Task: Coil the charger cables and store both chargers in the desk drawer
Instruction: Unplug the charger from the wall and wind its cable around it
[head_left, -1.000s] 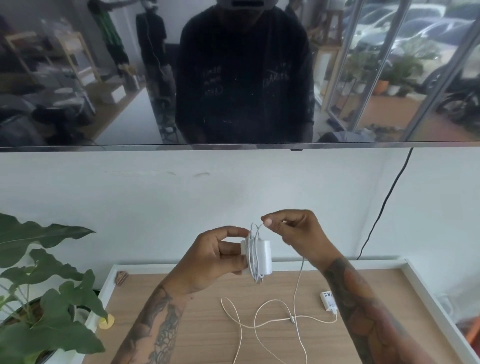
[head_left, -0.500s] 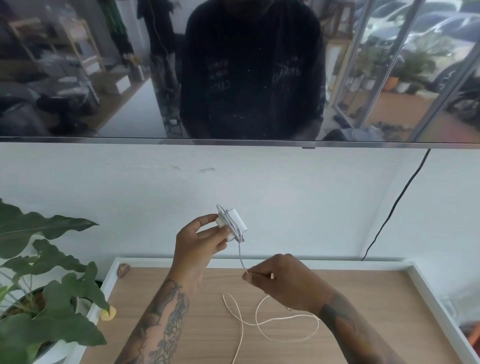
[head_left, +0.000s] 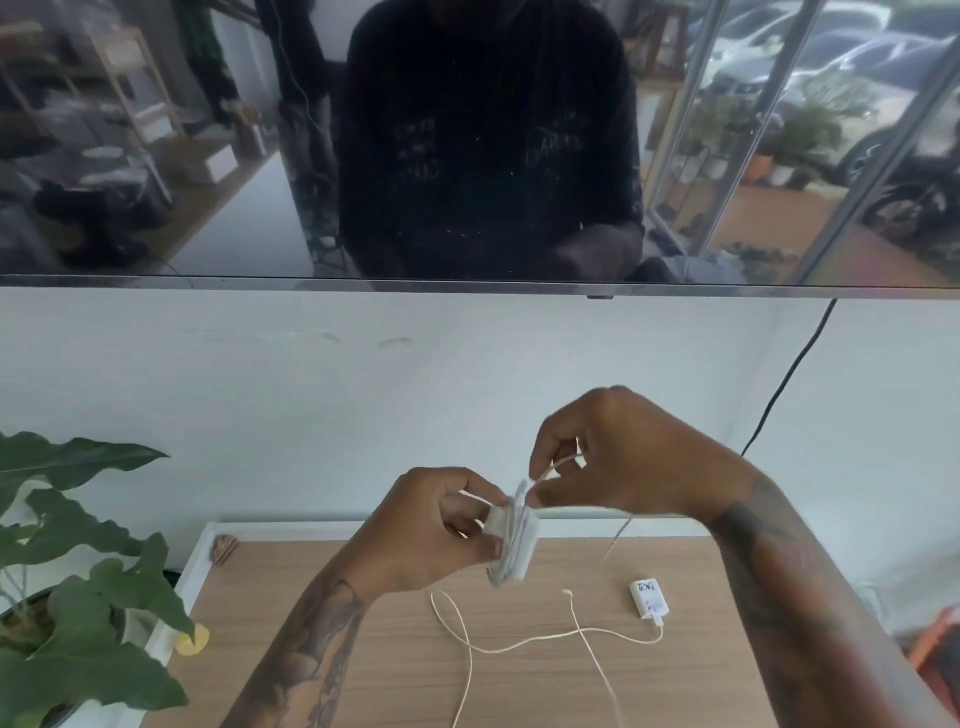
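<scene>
My left hand (head_left: 426, 530) grips a white charger block (head_left: 514, 540) held above the wooden desk (head_left: 363, 649), with several turns of its white cable wound around it. My right hand (head_left: 623, 457) pinches that cable (head_left: 558, 462) just above and right of the block; a short free end hangs down past my right wrist. A second white charger (head_left: 649, 598) lies on the desk at the right, its loose cable (head_left: 519, 644) sprawled in loops across the wood. No drawer is visible.
A leafy potted plant (head_left: 78, 597) stands at the desk's left edge. A small brown shell-like object (head_left: 224, 548) sits at the back left corner. A dark screen (head_left: 467, 140) hangs on the wall above, with a black cord (head_left: 789, 374) running down at right.
My right hand rose from near the desk to above the block, carrying the cable up for another turn. My left hand lowered the block slightly. The second charger came back into sight.
</scene>
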